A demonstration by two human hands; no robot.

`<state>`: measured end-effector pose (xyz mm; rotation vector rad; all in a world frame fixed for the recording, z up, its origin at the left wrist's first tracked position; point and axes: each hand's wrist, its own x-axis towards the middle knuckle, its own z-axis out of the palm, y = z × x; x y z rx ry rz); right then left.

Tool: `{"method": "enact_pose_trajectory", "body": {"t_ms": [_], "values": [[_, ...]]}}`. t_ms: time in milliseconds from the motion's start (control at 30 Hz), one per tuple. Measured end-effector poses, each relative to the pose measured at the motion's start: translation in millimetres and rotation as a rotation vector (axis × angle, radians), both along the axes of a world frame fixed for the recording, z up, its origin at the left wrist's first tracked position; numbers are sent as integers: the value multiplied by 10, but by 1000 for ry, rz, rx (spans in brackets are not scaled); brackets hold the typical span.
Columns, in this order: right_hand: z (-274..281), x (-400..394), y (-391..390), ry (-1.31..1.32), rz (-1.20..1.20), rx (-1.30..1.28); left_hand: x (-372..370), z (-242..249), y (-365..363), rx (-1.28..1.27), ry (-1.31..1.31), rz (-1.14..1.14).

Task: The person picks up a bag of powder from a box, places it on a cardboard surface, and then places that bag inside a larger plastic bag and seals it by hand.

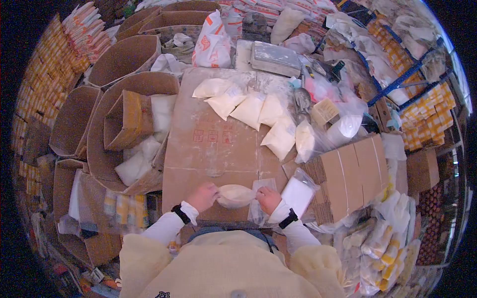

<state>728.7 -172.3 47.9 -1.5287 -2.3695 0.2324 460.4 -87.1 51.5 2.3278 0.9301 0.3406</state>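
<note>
A clear plastic bag of cream-coloured powder [235, 196] is held level between my two hands, low over the near side of the cardboard-covered table [213, 166]. My left hand [202, 197] pinches its left end. At the other end, my right hand [269, 200] has its fingers closed on the plastic. Beneath and beside the right hand lies a flat, clear plastic bag [257, 212]. Farther back, several filled powder bags [247, 109] lie in a curved row on the cardboard. A stack of clear plastic bags [298, 192] lies right of my right hand.
Open cardboard boxes [120, 55] crowd the left side, one holding white bags [139, 160]. A grey scale-like device [275, 58] sits at the back, beside a white and orange sack [212, 42]. Strapped flat cardboard [350, 174] stands right. Blue shelving [405, 79] is behind.
</note>
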Motion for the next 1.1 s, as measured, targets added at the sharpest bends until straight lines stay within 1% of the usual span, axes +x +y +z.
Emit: {"method": "enact_pose_trajectory", "body": {"t_ms": [33,133,200,233,333,433,533,633,733,933,1033,1100], "values": [[34,-9,2,1,-6,-15,2,-27,-6,25,-21,-37],[54,-14,-23,18,-32,-12,40,-101,-25,-8,41,0],[62,-8,-36,31,-42,3,48,-201,-22,40,15,-38],[73,-12,-30,37,-42,9,57,-171,-13,65,2,-55],[71,-30,-29,47,-43,10,81,-29,-18,65,88,-125],[34,-19,-51,78,-56,3,110,-85,-25,133,96,-133],[4,-17,-55,85,-66,2,117,-94,-24,60,12,-112],[7,-34,-50,82,-64,-6,139,-13,-32,134,-26,-152],[-46,-14,-67,67,-70,5,192,-37,-24,125,89,-183],[-74,-53,-81,62,-115,7,266,-162,-52,65,74,-151],[-59,-48,-92,54,-114,22,304,-140,-47,118,95,-185],[-61,-39,-90,56,-112,25,315,-148,-36,104,59,-199]]}}
